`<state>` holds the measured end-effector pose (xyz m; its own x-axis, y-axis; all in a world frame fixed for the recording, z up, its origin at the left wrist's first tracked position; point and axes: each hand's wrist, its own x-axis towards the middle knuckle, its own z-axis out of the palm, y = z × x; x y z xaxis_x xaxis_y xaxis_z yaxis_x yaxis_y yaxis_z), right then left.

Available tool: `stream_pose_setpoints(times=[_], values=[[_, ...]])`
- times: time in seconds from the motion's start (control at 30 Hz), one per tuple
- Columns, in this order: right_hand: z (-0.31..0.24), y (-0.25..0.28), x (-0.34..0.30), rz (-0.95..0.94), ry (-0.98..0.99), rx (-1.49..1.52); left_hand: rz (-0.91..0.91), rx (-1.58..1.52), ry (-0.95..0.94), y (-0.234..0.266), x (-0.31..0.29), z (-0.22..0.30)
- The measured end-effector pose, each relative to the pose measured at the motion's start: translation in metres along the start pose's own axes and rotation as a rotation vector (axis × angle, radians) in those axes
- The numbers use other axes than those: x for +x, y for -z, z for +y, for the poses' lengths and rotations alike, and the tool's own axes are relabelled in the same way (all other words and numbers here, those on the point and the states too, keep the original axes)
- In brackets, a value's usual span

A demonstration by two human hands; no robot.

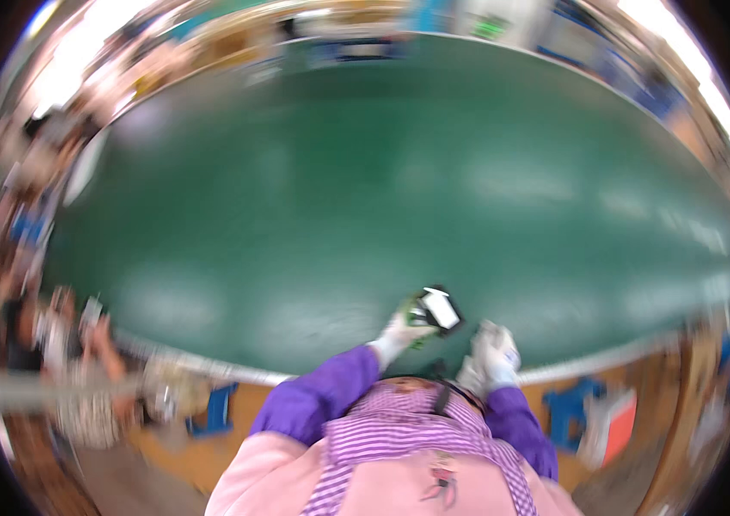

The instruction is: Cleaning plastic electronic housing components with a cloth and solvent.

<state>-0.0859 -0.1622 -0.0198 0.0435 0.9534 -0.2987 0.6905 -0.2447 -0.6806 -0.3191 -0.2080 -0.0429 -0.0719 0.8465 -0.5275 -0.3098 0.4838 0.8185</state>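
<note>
My left hand [399, 333], in a pale glove with green at the fingers, is closed on a small black item with a white panel [440, 310]. Its kind is too blurred to make out. The item is over the green tabletop, close to the near edge. To the right of it, my right hand [496, 351] wears a white glove and is apart from the item. Motion smears its fingers, and whether they hold anything does not show.
A wide green table [339, 198] spreads ahead of me. Blue stools [564, 414] stand below its near edge, one with a white and red thing [613, 426] beside it. At the left, a person's hand [100, 340] is by the table edge. Blurred boxes line the far side.
</note>
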Motion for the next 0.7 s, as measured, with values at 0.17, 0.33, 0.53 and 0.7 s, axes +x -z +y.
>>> stream_pose_setpoints(times=[0.17,0.33,0.53,0.7], values=[[0.038,-0.011,0.008,0.041,0.2,-0.143,0.221,-0.216,-0.23,0.085,-0.019,-0.024],[0.002,-0.008,-0.009,0.044,0.141,-0.116,0.629,-0.436,-0.191,0.261,-0.104,0.008],[0.026,-0.02,0.01,0.175,0.108,-0.222,1.343,-0.775,-0.56,0.402,-0.176,0.001],[0.013,-0.023,-0.004,0.233,0.041,-0.341,1.511,0.486,-0.421,0.313,-0.128,-0.026]])
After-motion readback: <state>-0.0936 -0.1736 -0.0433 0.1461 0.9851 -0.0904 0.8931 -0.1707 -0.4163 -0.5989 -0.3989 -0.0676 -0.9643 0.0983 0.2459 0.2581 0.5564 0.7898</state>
